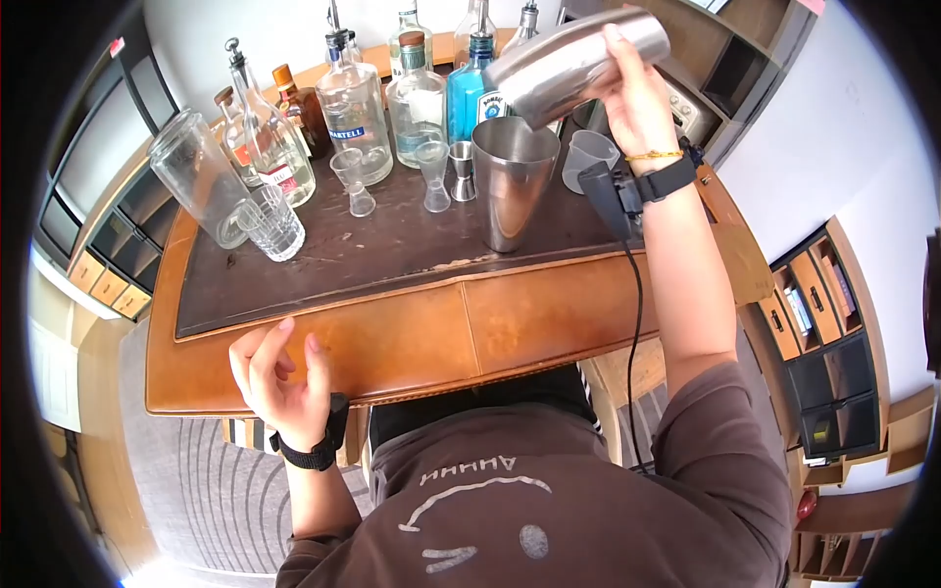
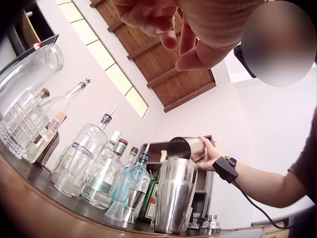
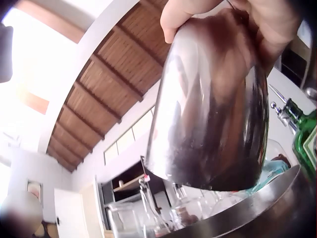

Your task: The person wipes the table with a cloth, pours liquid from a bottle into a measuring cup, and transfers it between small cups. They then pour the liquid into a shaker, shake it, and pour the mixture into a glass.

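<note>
My right hand (image 1: 637, 108) grips a small metal shaker tin (image 1: 580, 67) near its base. This tin is tipped to the left, mouth down, above the rim of a larger shaker tin (image 1: 510, 186). The larger tin stands upright on the dark desk top, with its inside bottom hidden. In the right wrist view, the mouth of the held tin (image 3: 208, 119) hangs just over the standing tin's rim (image 3: 247, 213). My left hand (image 1: 282, 380) holds nothing; its fingers are loosely bent over the desk's tan leather front edge.
A metal jigger (image 1: 462, 172) and two clear measuring cups (image 1: 434, 178) stand left of the large tin, a clear beaker (image 1: 590, 162) right of it. Several bottles (image 1: 351, 113) line the back. A cut-glass tumbler (image 1: 272, 227) and tall clear glass (image 1: 196, 171) are at left.
</note>
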The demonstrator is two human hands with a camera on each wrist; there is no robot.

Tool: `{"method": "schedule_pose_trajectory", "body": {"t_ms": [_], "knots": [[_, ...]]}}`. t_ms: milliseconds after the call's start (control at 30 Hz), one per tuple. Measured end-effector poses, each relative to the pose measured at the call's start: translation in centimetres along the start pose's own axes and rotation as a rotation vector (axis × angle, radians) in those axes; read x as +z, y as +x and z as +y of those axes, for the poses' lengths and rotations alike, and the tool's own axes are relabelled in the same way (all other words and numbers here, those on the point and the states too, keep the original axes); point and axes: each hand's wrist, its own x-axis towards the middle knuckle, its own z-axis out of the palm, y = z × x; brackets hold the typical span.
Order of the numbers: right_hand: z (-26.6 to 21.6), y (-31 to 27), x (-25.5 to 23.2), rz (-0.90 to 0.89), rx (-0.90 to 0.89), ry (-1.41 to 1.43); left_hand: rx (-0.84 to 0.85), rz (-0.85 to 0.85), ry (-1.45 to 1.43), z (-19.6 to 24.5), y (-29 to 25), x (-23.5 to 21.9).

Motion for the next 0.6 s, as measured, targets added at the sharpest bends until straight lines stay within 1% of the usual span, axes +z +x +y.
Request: {"method": "schedule_pose_trajectory", "body": {"t_ms": [33,133,167,200,267,300,333,400,433,467,533,600], "knots": [[0.1,-0.4,-0.1,0.096,-0.011,0.116,0.0,0.002,-0.001,0.0,0.0,0.0],[0.1,-1.2,-2.8,0.318,0.148,0.286,0.026,-0.038,-0.003,-0.5,-0.2,-0.2],[0.7,-0.9,-4.8,0.348,0.168,0.364,0.027,-0.042,-0.006,-0.4,-0.2,-0.1],[0.4,-1.7,-5.8,0.335,0.158,0.323,0.024,-0.044,-0.012,-0.3,-0.1,0.0],[0.0,-3.1,-6.7,0.376,0.119,0.551,0.022,-0.051,-0.024,0.0,0.0,0.4],[0.1,-3.7,-7.2,0.449,0.05,0.6,0.028,-0.049,-0.042,0.2,0.1,0.7],[0.8,-4.1,-8.6,0.504,0.04,0.629,0.035,-0.048,-0.061,0.3,0.2,0.9],[1.4,-6.1,-9.7,0.569,0.104,0.777,0.052,-0.063,-0.065,0.7,0.4,1.4],[2.1,-7.1,-10.7,0.567,0.165,0.825,0.07,-0.075,-0.062,0.9,0.6,1.7],[2.2,-8.5,-10.1,0.472,0.135,0.778,0.076,-0.073,-0.077,1.3,0.8,2.1],[3.1,-10.7,-9.5,0.493,0.186,0.846,0.104,-0.12,-0.116,2.3,1.0,2.9],[3.7,-12.9,-8.4,0.363,0.254,0.884,0.091,-0.166,-0.221,3.4,1.1,4.0]]}}
